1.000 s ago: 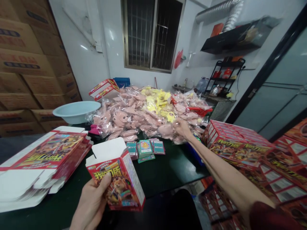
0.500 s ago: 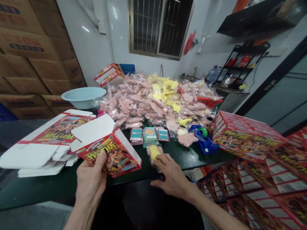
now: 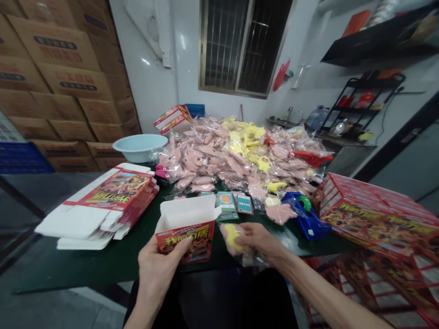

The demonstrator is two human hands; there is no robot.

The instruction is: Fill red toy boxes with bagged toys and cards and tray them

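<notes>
My left hand (image 3: 163, 262) grips a red printed carton (image 3: 188, 244) by its near side, thumb on the front panel. The carton is upright with its white top flap raised. Just right of it, my right hand (image 3: 257, 242) is closed around a bagged plush toy (image 3: 233, 237), yellow and pink in clear plastic. Behind the carton lie small stacks of printed cards (image 3: 226, 201), partly hidden by the flap. A heap of bagged pink toys (image 3: 206, 160) and yellow toys (image 3: 245, 137) covers the back of the table.
Flattened cartons (image 3: 99, 196) are stacked on the left of the dark green table (image 3: 78, 269). A pale blue basin (image 3: 139, 148) stands behind them. To the right sit a blue tape dispenser (image 3: 305, 219) and packed red boxes (image 3: 370, 210). Brown cardboard boxes (image 3: 68, 82) line the left wall.
The carton in my left hand has turned from slanted to upright, its opening now visible. My right hand has picked the bagged toy up from the table edge. The view has shifted left.
</notes>
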